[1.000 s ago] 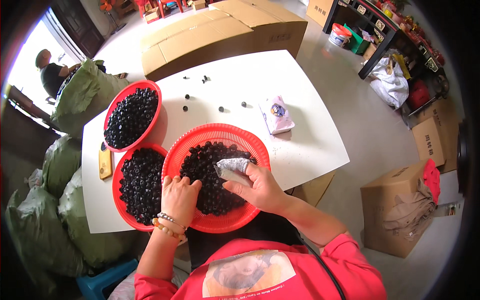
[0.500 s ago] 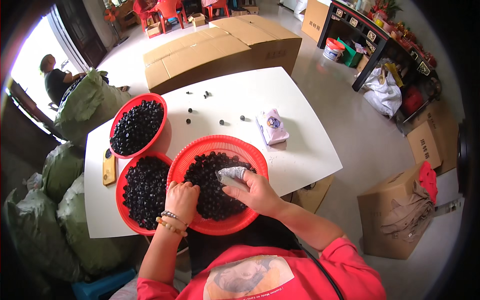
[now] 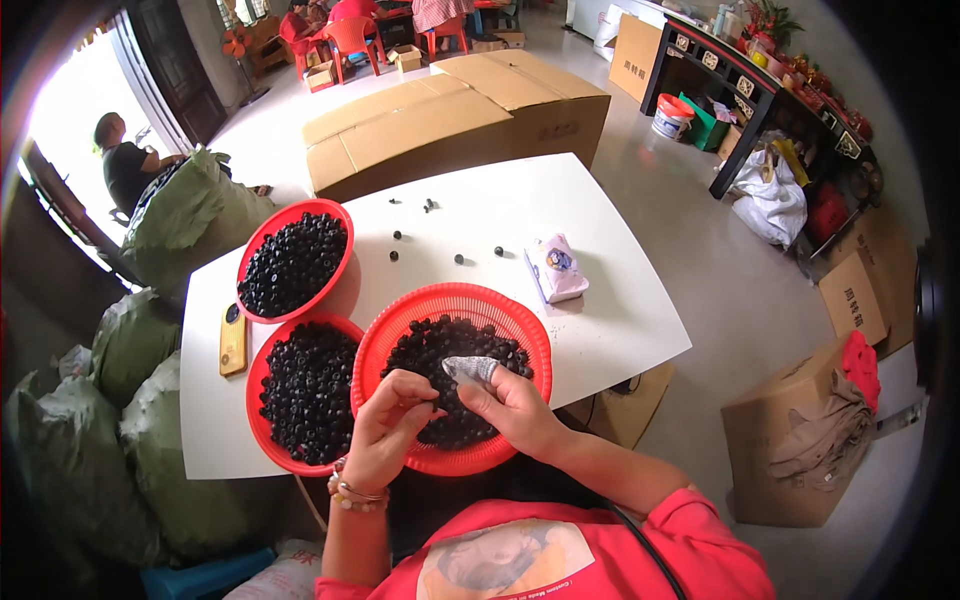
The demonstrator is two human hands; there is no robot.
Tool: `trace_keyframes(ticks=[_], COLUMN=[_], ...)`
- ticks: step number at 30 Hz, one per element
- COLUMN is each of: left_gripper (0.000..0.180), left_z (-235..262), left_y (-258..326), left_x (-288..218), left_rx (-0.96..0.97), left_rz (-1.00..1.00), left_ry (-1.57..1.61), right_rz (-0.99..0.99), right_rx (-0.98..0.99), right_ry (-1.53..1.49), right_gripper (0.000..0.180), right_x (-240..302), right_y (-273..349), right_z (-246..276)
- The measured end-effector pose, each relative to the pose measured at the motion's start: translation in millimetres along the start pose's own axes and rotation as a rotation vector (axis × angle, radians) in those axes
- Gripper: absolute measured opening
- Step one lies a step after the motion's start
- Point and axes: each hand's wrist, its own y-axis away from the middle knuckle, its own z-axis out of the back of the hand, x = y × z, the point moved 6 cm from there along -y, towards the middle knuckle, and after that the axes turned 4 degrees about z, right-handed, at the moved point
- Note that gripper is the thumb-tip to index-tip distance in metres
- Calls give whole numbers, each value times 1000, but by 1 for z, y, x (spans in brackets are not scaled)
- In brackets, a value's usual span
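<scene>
Over the near part of a red slotted basket (image 3: 545,350) my two hands are close together. The basket holds a heap of small black ring-like parts (image 3: 460,345). My left hand (image 3: 392,425), with beaded bracelets at its wrist, has thumb and forefinger pinched together; what lies between them is too small to make out. My right hand (image 3: 515,405) wears a grey fabric cover (image 3: 470,370) on its forefinger, and its thumb is drawn in close below. Whatever the right fingers hold is hidden. Two more red bowls of black parts, one near (image 3: 308,395) and one farther (image 3: 295,265), stand to the left.
On the white table (image 3: 620,310) lie several loose black parts, a purple-and-white soft pack (image 3: 556,268) and a yellow phone (image 3: 233,340). A large carton (image 3: 450,125) stands beyond. Green sacks (image 3: 140,340) crowd the left; a carton with clothes (image 3: 790,440) is right. Another person (image 3: 125,170) sits by the doorway.
My left hand has come off the basket's left rim area and turned, its pinched fingers now facing my right hand. My right hand has shifted slightly nearer to me. The whole view has tilted a little.
</scene>
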Motion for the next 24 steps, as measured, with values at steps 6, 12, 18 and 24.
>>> trace_keyframes(ticks=[6,12,18,24], left_gripper=[16,15,17,22], left_z=[-15,-14,-14,-5], left_y=[8,15,20,20], left_x=[20,33,35,32], left_rx=[-33,-33,-25,-139], left_rz=[122,189,225,155], left_ry=[503,640,706,642], right_rz=[-34,-72,-122,-97], right_rx=[130,59,42,65], right_ry=[-83,-186,-166,-163], right_gripper=[34,28,29,26], right_x=[2,5,5,6], right_y=[0,4,5,4], right_z=[-15,-21,-20,-10])
